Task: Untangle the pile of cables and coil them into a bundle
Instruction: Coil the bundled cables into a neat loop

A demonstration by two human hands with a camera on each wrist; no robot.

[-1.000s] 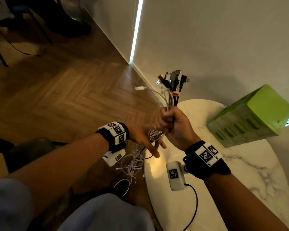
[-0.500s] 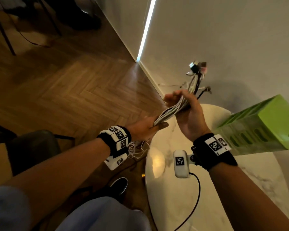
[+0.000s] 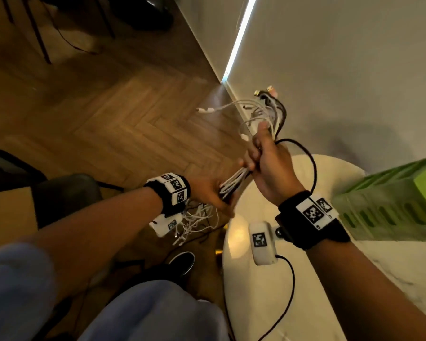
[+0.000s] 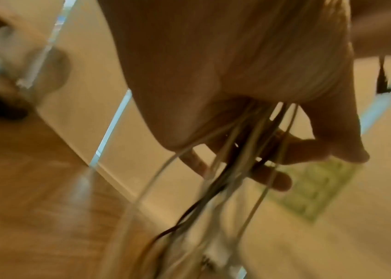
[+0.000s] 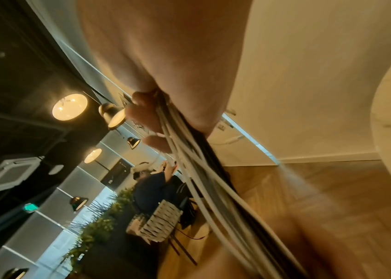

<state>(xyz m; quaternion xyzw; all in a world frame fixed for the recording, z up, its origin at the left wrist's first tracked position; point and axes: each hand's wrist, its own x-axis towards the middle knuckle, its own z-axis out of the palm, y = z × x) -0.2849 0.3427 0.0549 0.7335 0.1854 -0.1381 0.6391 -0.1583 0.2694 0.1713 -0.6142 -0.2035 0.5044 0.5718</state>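
A bundle of white and black cables (image 3: 234, 179) runs slanted between my two hands, above the table's left edge. My right hand (image 3: 268, 158) grips its upper part in a fist, and the plug ends (image 3: 268, 97) fan out above the knuckles. One black cable (image 3: 314, 166) loops out to the right. My left hand (image 3: 207, 193) holds the bundle lower down, with tangled loose ends (image 3: 197, 220) hanging beneath the wrist. In the left wrist view the cables (image 4: 227, 169) pass between palm and curled fingers (image 4: 308, 151). The right wrist view shows fingers (image 5: 141, 111) wrapped round the cables (image 5: 204, 169).
A round white marble table (image 3: 256, 303) lies under my right forearm, with a green slotted crate (image 3: 391, 207) on its far right. A grey wall rises behind it. Wooden floor, a dark chair (image 3: 64, 193) and my shoe (image 3: 182, 262) are on the left.
My right hand has pulled the bundle up and away while the left hand slid down along it. The plug ends now droop outward and a black loop has sprung out to the right.
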